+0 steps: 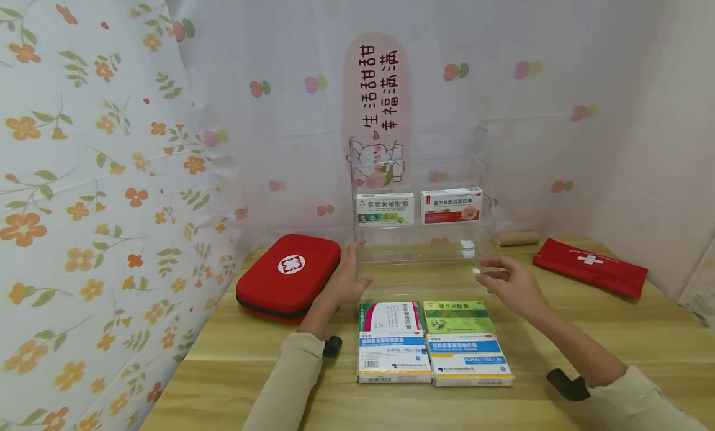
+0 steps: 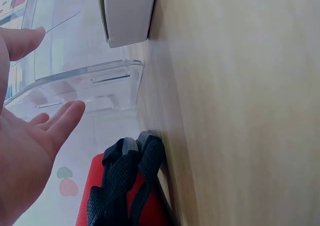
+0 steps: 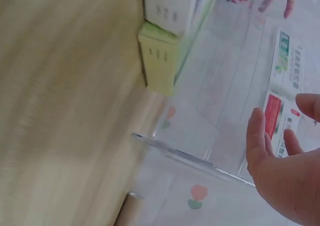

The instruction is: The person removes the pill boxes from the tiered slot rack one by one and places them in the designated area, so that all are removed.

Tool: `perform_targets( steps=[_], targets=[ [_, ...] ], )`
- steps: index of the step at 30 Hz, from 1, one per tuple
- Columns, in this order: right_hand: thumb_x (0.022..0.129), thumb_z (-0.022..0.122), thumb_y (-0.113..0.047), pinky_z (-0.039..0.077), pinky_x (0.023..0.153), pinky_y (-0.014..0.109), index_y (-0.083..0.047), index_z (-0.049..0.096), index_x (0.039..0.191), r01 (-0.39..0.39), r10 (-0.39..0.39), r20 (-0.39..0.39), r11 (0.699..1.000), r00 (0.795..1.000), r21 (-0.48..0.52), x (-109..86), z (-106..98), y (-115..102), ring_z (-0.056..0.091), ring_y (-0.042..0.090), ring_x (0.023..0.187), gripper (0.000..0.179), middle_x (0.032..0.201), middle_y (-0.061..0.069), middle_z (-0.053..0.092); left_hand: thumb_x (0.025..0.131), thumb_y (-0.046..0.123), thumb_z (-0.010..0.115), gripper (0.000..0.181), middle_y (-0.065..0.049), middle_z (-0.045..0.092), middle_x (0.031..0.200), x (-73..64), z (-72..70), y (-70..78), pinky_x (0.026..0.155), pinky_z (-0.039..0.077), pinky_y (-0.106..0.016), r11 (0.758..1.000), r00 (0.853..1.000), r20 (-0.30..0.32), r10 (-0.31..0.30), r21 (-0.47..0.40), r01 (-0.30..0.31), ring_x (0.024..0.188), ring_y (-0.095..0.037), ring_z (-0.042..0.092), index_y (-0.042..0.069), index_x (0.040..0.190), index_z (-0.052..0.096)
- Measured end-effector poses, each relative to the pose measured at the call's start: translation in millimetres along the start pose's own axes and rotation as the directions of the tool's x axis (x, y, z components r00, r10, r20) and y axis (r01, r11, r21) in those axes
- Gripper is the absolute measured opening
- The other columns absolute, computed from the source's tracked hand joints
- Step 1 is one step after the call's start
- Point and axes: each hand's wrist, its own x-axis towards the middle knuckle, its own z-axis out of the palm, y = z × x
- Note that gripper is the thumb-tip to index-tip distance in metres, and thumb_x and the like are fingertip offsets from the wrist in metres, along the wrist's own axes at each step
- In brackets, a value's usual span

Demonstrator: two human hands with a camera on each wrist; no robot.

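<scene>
A clear acrylic rack (image 1: 413,254) stands at the back of the table. On one of its tiers are a white-and-green medicine box (image 1: 385,210) and a white-and-red medicine box (image 1: 451,206). My left hand (image 1: 347,279) is at the rack's left side, fingers extended and thumb apart. By the right side is my right hand (image 1: 514,287), its fingers loosely bent with nothing between them. Whether either hand touches the rack, I cannot tell. Before it lie a magenta-and-white box (image 1: 391,317), a green box (image 1: 459,317) and two blue-and-white boxes, left (image 1: 394,356) and right (image 1: 470,358).
Left of the rack lies a red first-aid case (image 1: 290,276) with a white emblem; its black strap (image 2: 120,181) shows in the left wrist view. On the right are a red pouch (image 1: 589,266) with a white cross and a brown roll (image 1: 518,238). A patterned curtain hangs behind.
</scene>
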Motion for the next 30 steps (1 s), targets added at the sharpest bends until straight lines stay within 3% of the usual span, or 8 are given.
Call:
perform_targets(
  steps=[6, 14, 19, 26, 30],
  targets=[
    [0.097, 0.065, -0.019, 0.052, 0.075, 0.012, 0.006, 0.056, 0.127, 0.092, -0.094, -0.084, 0.995, 0.992, -0.025, 17.6, -0.8, 4.3, 0.061, 0.045, 0.112, 0.040, 0.128, 0.027, 0.059, 0.088, 0.011, 0.073, 0.089, -0.012, 0.021, 0.157, 0.6, 2.2, 2.5, 0.104, 0.043, -0.056, 1.000, 1.000, -0.006, 0.017, 0.018, -0.017, 0.131, -0.038, 0.046, 0.033, 0.154, 0.018],
    [0.097, 0.065, -0.027, 0.044, 0.072, 0.003, 0.003, 0.057, 0.127, 0.110, -0.119, -0.159, 0.992, 0.980, -0.060, 36.8, -1.5, -2.5, 0.059, 0.043, 0.115, 0.043, 0.129, 0.024, 0.058, 0.088, 0.007, 0.073, 0.087, -0.013, 0.025, 0.156, 2.1, 2.8, 9.0, 0.107, 0.040, -0.054, 0.999, 1.000, -0.005, -0.023, -0.048, 0.023, 0.138, -0.035, 0.039, 0.030, 0.154, 0.020],
    [0.095, 0.067, -0.025, 0.043, 0.072, 0.005, 0.002, 0.057, 0.128, 0.141, -0.157, -0.189, 0.985, 0.969, -0.099, 50.4, -2.7, -6.0, 0.058, 0.044, 0.116, 0.043, 0.131, 0.024, 0.057, 0.089, 0.007, 0.072, 0.086, -0.013, 0.024, 0.155, 2.7, -0.2, 11.2, 0.105, 0.042, -0.052, 0.997, 0.998, 0.004, -0.057, -0.047, 0.058, 0.132, -0.035, 0.044, 0.032, 0.152, 0.019],
    [0.096, 0.066, -0.023, 0.052, 0.078, 0.022, 0.002, 0.056, 0.129, 0.170, -0.193, -0.182, 0.976, 0.964, -0.137, 65.4, -4.2, -9.0, 0.055, 0.044, 0.118, 0.043, 0.133, 0.023, 0.053, 0.090, 0.002, 0.069, 0.085, -0.017, 0.022, 0.153, 3.3, -0.1, 11.0, 0.101, 0.046, -0.052, 0.996, 0.998, 0.025, -0.061, -0.058, 0.062, 0.123, -0.042, 0.051, 0.032, 0.151, 0.017],
    [0.094, 0.067, -0.019, 0.046, 0.071, 0.010, 0.004, 0.057, 0.127, 0.200, -0.226, -0.190, 0.968, 0.955, -0.150, 73.7, -2.8, -14.7, 0.055, 0.044, 0.117, 0.041, 0.128, 0.024, 0.054, 0.089, 0.001, 0.069, 0.085, -0.019, 0.025, 0.149, 3.9, 0.9, 8.7, 0.100, 0.047, -0.049, 0.999, 0.999, 0.014, -0.038, -0.029, 0.039, 0.119, -0.040, 0.053, 0.029, 0.151, 0.018]
  ],
)
